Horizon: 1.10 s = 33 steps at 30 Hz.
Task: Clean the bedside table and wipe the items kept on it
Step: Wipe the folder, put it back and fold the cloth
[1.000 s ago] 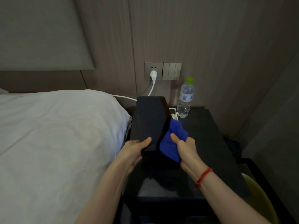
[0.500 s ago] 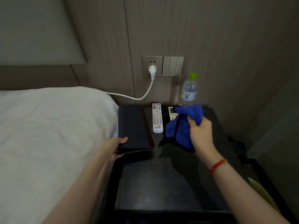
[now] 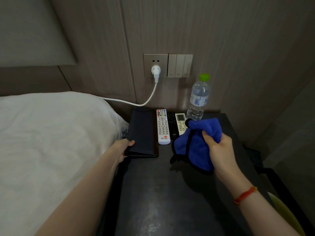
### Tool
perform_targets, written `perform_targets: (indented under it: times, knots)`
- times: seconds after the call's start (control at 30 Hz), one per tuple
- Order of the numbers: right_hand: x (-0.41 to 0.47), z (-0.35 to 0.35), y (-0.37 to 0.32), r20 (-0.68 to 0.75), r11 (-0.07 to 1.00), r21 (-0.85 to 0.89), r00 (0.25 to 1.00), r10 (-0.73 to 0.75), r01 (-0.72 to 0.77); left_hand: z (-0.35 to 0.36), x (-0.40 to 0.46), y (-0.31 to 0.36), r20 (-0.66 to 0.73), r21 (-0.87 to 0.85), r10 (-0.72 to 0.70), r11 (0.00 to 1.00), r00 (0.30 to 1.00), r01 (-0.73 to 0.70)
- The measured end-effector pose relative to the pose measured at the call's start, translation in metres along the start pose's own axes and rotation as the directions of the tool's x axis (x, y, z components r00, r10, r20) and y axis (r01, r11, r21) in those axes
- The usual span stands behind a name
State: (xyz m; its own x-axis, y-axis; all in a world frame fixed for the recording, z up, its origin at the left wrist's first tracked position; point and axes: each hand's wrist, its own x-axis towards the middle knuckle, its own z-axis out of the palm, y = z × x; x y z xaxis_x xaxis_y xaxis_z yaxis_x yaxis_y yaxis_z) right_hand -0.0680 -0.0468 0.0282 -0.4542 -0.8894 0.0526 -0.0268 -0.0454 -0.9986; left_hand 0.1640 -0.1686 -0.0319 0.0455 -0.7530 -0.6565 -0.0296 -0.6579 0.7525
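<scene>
My left hand (image 3: 123, 149) grips the flat dark folder (image 3: 142, 132) on the table's far left; right hand (image 3: 219, 149) bunches the blue microfibre cloth (image 3: 196, 145). Next I'd wipe the white remote (image 3: 163, 126).

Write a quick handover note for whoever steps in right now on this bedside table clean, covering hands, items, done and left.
Left hand: its grip holds the near left corner of the dark folder, which lies flat at the table's left edge.
Right hand: its grip holds the bunched blue cloth above the table.
On the bedside table: white remote, black remote and a second white remote side by side, water bottle upright at the back.
Done: cannot be confirmed from this view.
Left: likely the three remotes, the bottle and the tabletop.
</scene>
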Motion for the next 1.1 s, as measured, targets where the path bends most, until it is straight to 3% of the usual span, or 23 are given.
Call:
perform_targets:
  times: [0.43, 0.63, 0.73, 0.83, 0.97, 1.1]
  knots:
    - [-0.004, 0.001, 0.011, 0.081, 0.995, 0.033, 0.992, 0.096, -0.099, 0.002, 0.022, -0.007, -0.105, 0.016, 0.054, 0.998, 0.993, -0.053]
    - [-0.013, 0.002, 0.011, 0.132, 0.967, 0.122, 0.969, 0.208, -0.224, 0.008, 0.005, -0.012, -0.130, 0.064, 0.135, 0.990, 0.982, -0.128]
    - [-0.021, 0.000, 0.012, 0.209, 0.895, 0.264, 0.927, 0.311, -0.360, 0.017, -0.019, -0.013, -0.051, 0.241, 0.286, 0.933, 0.957, -0.266]
    - [-0.031, 0.000, 0.012, 0.285, 0.806, 0.375, 0.884, 0.370, -0.458, 0.028, -0.053, -0.022, 0.081, 0.142, 0.355, 0.921, 0.931, -0.363]
    - [-0.047, -0.003, 0.012, 0.368, 0.688, 0.467, 0.829, 0.421, -0.556, 0.035, -0.098, -0.047, 0.433, -0.061, 0.230, 0.972, 0.872, -0.226]
    - [-0.064, -0.007, 0.011, 0.454, 0.580, 0.513, 0.773, 0.443, -0.633, 0.037, -0.119, -0.063, 0.513, -0.079, 0.140, 0.990, 0.847, -0.116]
